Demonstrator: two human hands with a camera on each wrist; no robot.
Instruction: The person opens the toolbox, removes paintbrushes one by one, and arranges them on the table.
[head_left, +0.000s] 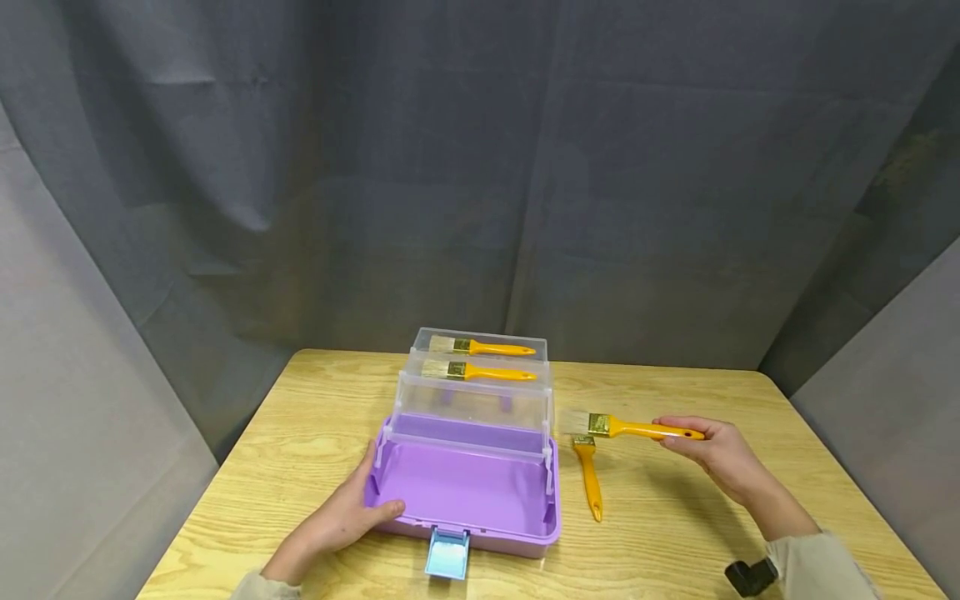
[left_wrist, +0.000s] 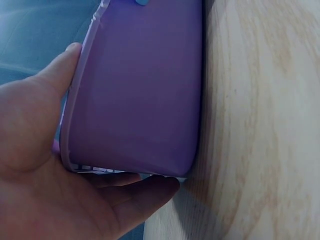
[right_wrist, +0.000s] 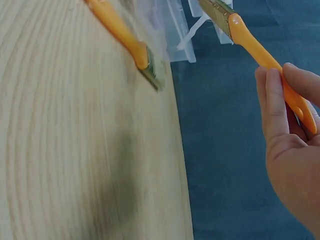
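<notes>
A purple toolbox [head_left: 457, 492] stands unfolded on the table, its clear tiered trays [head_left: 472, 404] raised at the back. My left hand [head_left: 347, 510] grips its left front corner, thumb over the rim and fingers along the side; the left wrist view shows the box wall [left_wrist: 135, 95] close up. Held above the table right of the box, a paintbrush [head_left: 633, 428] with a yellow handle is pinched near the handle end by my right hand [head_left: 720, 454], bristles pointing left. Below it another paintbrush [head_left: 591, 483] lies on the table, its bristles partly hidden.
Two similar paintbrushes lie in the upper trays, one [head_left: 498, 349] behind the other [head_left: 495, 373]. A light blue latch [head_left: 448, 553] hangs open at the box front. The wooden table [head_left: 300, 433] ends at a dark curtain [head_left: 420, 208] behind. A black device [head_left: 752, 577] sits at the right wrist.
</notes>
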